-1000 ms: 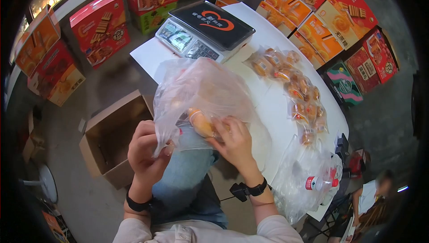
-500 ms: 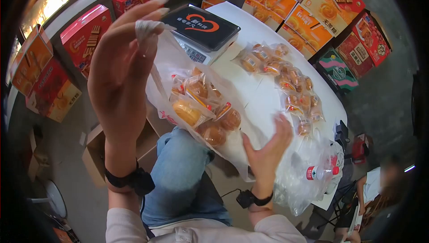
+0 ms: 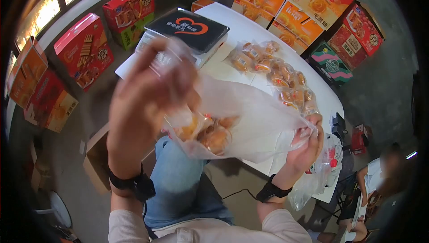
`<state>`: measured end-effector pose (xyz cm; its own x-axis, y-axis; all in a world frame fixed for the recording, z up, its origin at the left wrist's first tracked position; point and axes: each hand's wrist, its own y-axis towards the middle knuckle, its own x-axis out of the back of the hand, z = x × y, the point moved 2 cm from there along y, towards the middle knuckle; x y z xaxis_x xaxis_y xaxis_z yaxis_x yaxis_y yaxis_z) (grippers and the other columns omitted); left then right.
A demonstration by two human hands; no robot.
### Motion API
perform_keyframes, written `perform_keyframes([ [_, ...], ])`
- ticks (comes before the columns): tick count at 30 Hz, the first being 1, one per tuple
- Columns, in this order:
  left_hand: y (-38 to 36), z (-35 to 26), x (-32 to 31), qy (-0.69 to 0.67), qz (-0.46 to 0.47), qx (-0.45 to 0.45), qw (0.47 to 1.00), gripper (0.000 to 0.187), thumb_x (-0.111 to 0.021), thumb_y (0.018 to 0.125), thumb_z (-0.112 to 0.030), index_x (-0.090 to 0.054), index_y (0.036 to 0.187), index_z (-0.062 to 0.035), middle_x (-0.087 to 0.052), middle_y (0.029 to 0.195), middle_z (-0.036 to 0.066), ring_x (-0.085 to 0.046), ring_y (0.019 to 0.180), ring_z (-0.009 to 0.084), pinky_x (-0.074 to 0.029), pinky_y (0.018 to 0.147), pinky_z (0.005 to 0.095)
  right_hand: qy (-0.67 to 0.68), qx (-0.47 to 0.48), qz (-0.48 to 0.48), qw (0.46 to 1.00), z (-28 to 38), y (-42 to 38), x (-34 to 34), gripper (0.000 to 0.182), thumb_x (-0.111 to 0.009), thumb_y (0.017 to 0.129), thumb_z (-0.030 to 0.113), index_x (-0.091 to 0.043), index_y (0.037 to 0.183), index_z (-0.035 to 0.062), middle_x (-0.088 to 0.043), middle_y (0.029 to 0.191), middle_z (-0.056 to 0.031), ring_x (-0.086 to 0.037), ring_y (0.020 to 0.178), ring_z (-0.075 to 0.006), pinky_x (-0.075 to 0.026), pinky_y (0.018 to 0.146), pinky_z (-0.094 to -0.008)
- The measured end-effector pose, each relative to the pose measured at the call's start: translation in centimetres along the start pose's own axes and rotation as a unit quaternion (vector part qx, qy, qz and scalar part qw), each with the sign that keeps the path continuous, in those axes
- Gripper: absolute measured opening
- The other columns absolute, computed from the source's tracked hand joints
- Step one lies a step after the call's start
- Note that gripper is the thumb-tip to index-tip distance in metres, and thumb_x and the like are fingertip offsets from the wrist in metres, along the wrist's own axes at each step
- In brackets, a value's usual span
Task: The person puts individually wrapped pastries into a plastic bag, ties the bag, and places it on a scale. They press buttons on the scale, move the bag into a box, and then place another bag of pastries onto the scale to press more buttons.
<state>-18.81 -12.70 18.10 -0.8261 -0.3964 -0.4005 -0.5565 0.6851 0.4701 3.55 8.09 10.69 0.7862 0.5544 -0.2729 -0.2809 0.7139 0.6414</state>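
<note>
We see a thin plastic bag [image 3: 254, 109] stretched between both hands, over the near edge of the white table [image 3: 324, 94] and next to the jeans knee [image 3: 172, 167]. Whether the bag rests on either, we can't tell. Several wrapped buns [image 3: 215, 141] sit low in it, toward the left-hand side; we make out some of them through the film.

Left hand [image 3: 145, 98]: raised high, close to the camera, badly blurred. Fingers look curled, with clear plastic around the tips; we can't tell if they grip it. Right hand [image 3: 308, 148]: lower, out to the right, fingers closed on the bag's edge, pulling it into a taut point.

We note black bands on both wrists.

On the table: a scale [image 3: 190, 31] with a black top and heart logo at the far end, and a long cluster of packed buns [image 3: 288, 80] along the right side. Below the right hand we get loose clear plastic [image 3: 306, 194], and just beside it a red bottle cap [image 3: 333, 163].

Floor left: an open cardboard box [image 3: 96, 160], partly behind the left arm. Red and orange cartons [image 3: 85, 51] line the left. We also see a seated person [image 3: 375, 176] lower right.
</note>
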Motion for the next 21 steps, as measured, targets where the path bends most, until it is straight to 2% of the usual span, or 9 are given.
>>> perform_keyframes([
  [2,-0.4,0.2,-2.1,-0.015,0.125,0.150,0.981,0.029,-0.055,0.079,-0.014,-0.048,0.101,0.0038,-0.053,0.101,0.017,-0.055,0.075,0.0170,-0.045,0.066,0.0267,0.011,0.027,0.050,0.998,1.1,1.2,-2.7,0.022,-0.051,0.083,0.019,-0.055,0.093,0.0004,-0.048,0.100,-0.0129,-0.046,0.097,-0.0195,-0.042,0.078,-0.0319],
  [4,-0.7,1.0,-3.8,0.043,0.203,0.177,0.962,0.026,-0.050,0.082,-0.012,-0.050,0.102,0.0049,-0.050,0.111,0.020,-0.056,0.081,0.0181,-0.045,0.072,0.0281,0.021,0.045,0.096,0.994,1.7,1.4,-5.0,0.021,-0.051,0.082,0.019,-0.056,0.091,0.0010,-0.046,0.107,-0.0133,-0.042,0.107,-0.0211,-0.039,0.085,-0.0325],
  [8,-1.0,4.0,-3.9,0.081,0.207,0.177,0.959,0.025,-0.048,0.085,-0.011,-0.050,0.104,0.0046,-0.046,0.117,0.020,-0.057,0.086,0.0179,-0.044,0.075,0.0284,-0.226,0.059,0.178,0.956,1.4,2.3,-8.3,0.021,-0.046,0.080,0.018,-0.058,0.086,0.0014,-0.044,0.118,-0.0158,-0.037,0.115,-0.0291,-0.030,0.095,-0.0394],
  [10,-1.1,5.9,-3.9,0.115,0.283,0.176,0.936,0.024,-0.049,0.088,-0.012,-0.049,0.111,-0.0045,-0.026,0.135,0.021,-0.056,0.071,0.0071,-0.044,0.067,0.0234,-0.295,0.088,0.210,0.928,1.9,2.4,-8.9,0.024,-0.044,0.082,0.020,-0.058,0.088,0.0013,-0.044,0.122,-0.0163,-0.035,0.117,-0.0315,-0.028,0.097,-0.0410],
  [11,-1.6,7.0,-4.3,0.028,0.250,0.226,0.941,0.027,-0.050,0.087,-0.012,-0.049,0.112,-0.0043,-0.043,0.123,0.018,-0.056,0.066,0.0082,-0.044,0.065,0.0231,-0.284,0.075,0.265,0.918,2.1,2.3,-9.2,0.027,-0.043,0.083,0.022,-0.058,0.090,0.0014,-0.043,0.125,-0.0165,-0.034,0.118,-0.0325,-0.026,0.098,-0.0423],
  [14,-1.8,7.6,-4.5,0.008,0.223,0.282,0.933,0.029,-0.048,0.088,-0.016,-0.047,0.115,-0.0044,-0.057,0.098,0.013,-0.056,0.067,0.0089,-0.044,0.061,0.0225,-0.243,0.048,0.327,0.912,2.1,2.2,-9.4,0.030,-0.040,0.084,0.024,-0.060,0.091,0.0015,-0.044,0.126,-0.0172,-0.034,0.118,-0.0338,-0.024,0.099,-0.0434],
  [17,-2.3,8.5,-3.9,0.049,0.170,0.292,0.940,0.033,-0.043,0.090,-0.021,-0.045,0.119,-0.0045,-0.058,0.077,0.008,-0.054,0.070,0.0097,-0.043,0.059,0.0224,-0.300,0.076,0.230,0.923,2.1,2.3,-8.4,0.025,-0.047,0.080,0.021,-0.060,0.081,0.0004,-0.051,0.115,-0.0169,-0.044,0.106,-0.0316,-0.031,0.094,-0.0401],
  [20,-2.3,8.6,-3.2,0.006,0.153,0.329,0.932,0.038,-0.040,0.092,-0.026,-0.042,0.123,-0.0048,-0.058,0.081,0.007,-0.053,0.073,0.0102,-0.044,0.060,0.0232,-0.303,0.100,0.156,0.935,2.0,1.8,-7.1,0.021,-0.052,0.077,0.021,-0.055,0.074,0.0010,-0.052,0.105,-0.0154,-0.047,0.097,-0.0279,-0.036,0.087,-0.0372],
  [21,-2.4,8.6,-3.2,0.006,0.153,0.330,0.931,0.038,-0.040,0.092,-0.026,-0.042,0.123,-0.0048,-0.058,0.081,0.007,-0.053,0.073,0.0102,-0.044,0.060,0.0232,-0.295,0.093,0.185,0.933,1.6,1.7,-6.9,0.028,-0.065,0.071,0.026,-0.050,0.070,0.0028,-0.049,0.099,-0.0136,-0.045,0.092,-0.0266,-0.038,0.081,-0.0354],
])
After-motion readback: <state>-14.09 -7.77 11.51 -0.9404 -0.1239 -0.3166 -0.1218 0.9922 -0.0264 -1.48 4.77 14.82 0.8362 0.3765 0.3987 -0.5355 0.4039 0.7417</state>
